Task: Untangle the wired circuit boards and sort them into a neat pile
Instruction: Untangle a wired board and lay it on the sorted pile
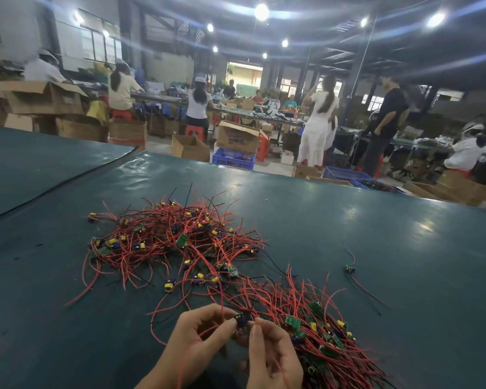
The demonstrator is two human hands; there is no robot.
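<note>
Beyond our green table [348, 220] a blue crate [233, 160] is sitting (contents unclear). Our left hand [199, 332] and right hand [270, 352] are both pinching one wired board [242, 321].

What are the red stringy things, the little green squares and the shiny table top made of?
Red wires: likely metal inside a bendy plastic coat; they curl loosely. Green boards: stiff flat circuit board, probably fibreglass, slightly glossy. Table cover: seemingly vinyl or rubber sheet; it shines with reflections and wrinkles slightly.

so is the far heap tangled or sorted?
Tangled. The far heap shows red wires looping and crossing in all directions, boards scattered through it.
</note>
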